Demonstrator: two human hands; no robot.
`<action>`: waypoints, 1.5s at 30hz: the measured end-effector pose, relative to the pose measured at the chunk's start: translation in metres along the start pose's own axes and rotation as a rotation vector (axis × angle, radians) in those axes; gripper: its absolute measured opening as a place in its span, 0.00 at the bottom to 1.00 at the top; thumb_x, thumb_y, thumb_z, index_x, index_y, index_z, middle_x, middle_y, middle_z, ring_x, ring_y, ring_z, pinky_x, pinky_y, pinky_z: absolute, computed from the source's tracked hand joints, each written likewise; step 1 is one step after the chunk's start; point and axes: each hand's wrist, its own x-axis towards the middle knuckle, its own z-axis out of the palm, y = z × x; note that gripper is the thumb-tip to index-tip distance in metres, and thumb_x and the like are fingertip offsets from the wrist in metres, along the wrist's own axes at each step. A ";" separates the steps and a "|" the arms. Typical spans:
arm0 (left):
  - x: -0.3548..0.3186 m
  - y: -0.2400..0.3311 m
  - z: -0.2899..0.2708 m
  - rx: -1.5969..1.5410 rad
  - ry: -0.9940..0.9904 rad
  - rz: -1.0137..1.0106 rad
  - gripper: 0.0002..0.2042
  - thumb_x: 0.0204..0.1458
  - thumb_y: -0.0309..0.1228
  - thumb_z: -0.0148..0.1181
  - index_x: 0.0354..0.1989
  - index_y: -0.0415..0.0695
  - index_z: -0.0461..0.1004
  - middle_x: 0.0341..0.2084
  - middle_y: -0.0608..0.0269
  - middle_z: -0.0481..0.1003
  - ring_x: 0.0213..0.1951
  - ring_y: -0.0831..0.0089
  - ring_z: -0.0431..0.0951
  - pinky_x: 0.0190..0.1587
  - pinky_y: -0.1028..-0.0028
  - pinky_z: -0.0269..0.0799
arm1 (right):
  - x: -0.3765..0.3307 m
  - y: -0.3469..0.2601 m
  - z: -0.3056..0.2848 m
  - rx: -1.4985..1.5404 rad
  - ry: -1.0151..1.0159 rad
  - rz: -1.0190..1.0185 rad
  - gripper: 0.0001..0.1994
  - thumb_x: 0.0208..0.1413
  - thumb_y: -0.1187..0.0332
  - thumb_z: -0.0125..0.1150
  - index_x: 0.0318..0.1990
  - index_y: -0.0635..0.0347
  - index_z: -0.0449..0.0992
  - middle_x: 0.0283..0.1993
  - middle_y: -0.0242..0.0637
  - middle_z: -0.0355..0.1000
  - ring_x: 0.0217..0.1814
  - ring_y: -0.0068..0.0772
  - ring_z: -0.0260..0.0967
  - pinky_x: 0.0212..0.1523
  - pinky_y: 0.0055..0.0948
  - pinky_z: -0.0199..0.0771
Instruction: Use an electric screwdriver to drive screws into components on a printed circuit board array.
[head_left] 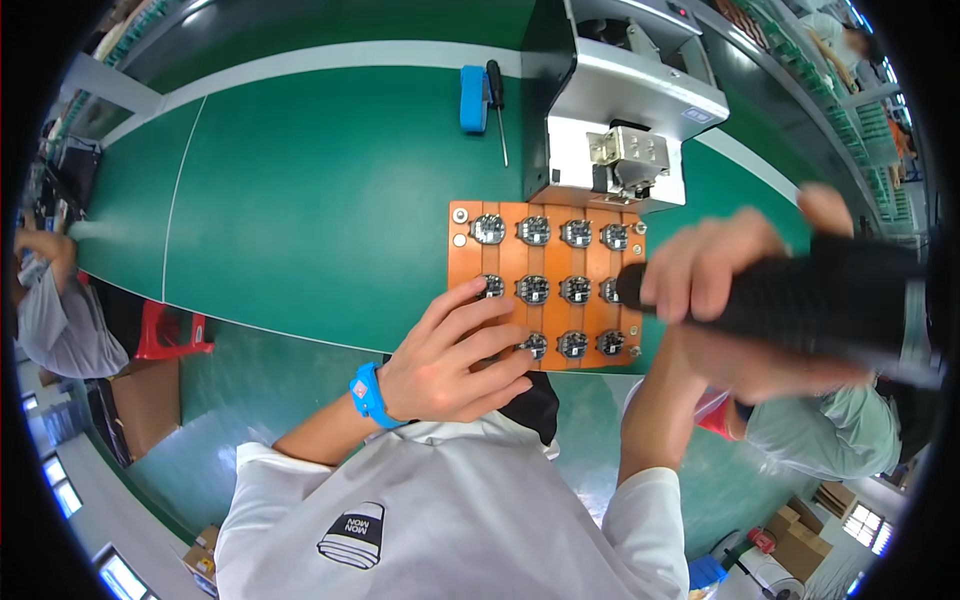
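An orange fixture plate (pixel 555 258) lies at the table's front edge, bearing rows of small round circuit boards (pixel 534 231). My left hand (pixel 450 362) rests over its lower left part, fingers stretched out and slightly spread. The fingertips cover boards in that corner, and a blue wrist strap (pixel 369 394) circles the wrist. My right hand (pixel 715 275) grips a thick black handheld tool (pixel 830 300), smeared by motion. The tool's narrow end reaches the rightmost board of the middle row; whether it touches cannot be made out.
Behind the plate stands a metal machine (pixel 640 90) with a silver clamp-like head. A screwdriver (pixel 498 100) and a blue object (pixel 473 100) lie to its left on the green table (pixel 320 190). A red stool (pixel 165 330) and a seated person (pixel 60 320) are at far left; another person (pixel 825 430) is at lower right.
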 end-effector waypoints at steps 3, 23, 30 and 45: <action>0.002 0.001 0.001 0.023 -0.015 -0.003 0.13 0.43 0.36 0.74 0.35 0.47 0.81 0.44 0.64 0.77 0.54 0.59 0.75 0.64 0.49 0.67 | -0.030 -0.007 0.002 -0.003 -0.111 0.008 0.53 0.53 0.20 0.43 0.71 0.58 0.50 0.25 0.44 0.67 0.18 0.40 0.67 0.19 0.42 0.75; 0.006 0.004 0.003 0.052 -0.053 -0.017 0.12 0.46 0.36 0.72 0.37 0.46 0.82 0.43 0.66 0.78 0.55 0.62 0.75 0.66 0.44 0.61 | -0.056 0.015 0.017 0.028 -0.024 0.067 0.17 0.65 0.61 0.60 0.52 0.62 0.65 0.25 0.50 0.73 0.24 0.41 0.72 0.28 0.38 0.76; 0.006 0.003 0.005 0.073 -0.028 -0.001 0.12 0.44 0.33 0.74 0.36 0.46 0.82 0.43 0.66 0.78 0.54 0.63 0.76 0.66 0.44 0.62 | -0.054 0.016 0.008 0.005 -0.233 0.142 0.11 0.65 0.73 0.55 0.53 0.62 0.66 0.27 0.48 0.74 0.24 0.38 0.72 0.32 0.34 0.76; 0.006 0.006 0.008 0.094 0.008 -0.011 0.10 0.44 0.31 0.72 0.33 0.50 0.77 0.42 0.66 0.78 0.52 0.64 0.76 0.65 0.49 0.65 | 0.057 0.014 -0.023 -0.055 0.039 -0.247 0.61 0.45 0.13 0.35 0.70 0.63 0.52 0.26 0.43 0.65 0.19 0.37 0.64 0.24 0.43 0.71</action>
